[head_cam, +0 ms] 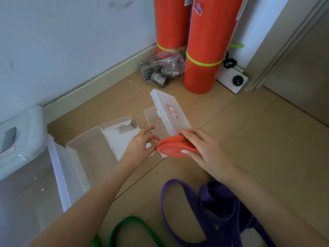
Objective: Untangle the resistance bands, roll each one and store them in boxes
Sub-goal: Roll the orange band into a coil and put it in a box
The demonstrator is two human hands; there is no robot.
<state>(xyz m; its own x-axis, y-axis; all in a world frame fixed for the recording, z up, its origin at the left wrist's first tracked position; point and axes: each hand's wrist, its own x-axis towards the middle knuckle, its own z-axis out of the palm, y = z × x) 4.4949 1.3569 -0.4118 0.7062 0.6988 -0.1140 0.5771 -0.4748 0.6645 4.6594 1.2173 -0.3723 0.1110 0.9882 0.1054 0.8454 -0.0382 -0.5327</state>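
Observation:
My right hand (201, 148) grips a rolled orange band (172, 147) at the near end of a small clear box (151, 120) whose lid (169, 113) stands open. My left hand (142, 141) hovers just left of the roll with fingers spread, its fingertips close to the roll's edge and the box. A second clear box (85, 157) lies open on the floor to the left. A wide purple band (213, 207) lies loose on the floor below my right arm. A green band (124, 227) curves at the bottom edge.
Two red cylinders (199, 50) tied with green straps stand in the corner. A plastic bag of metal parts (160, 68) lies beside them. A white device (233, 79) sits by the door frame. A large white bin (19, 139) is at the left.

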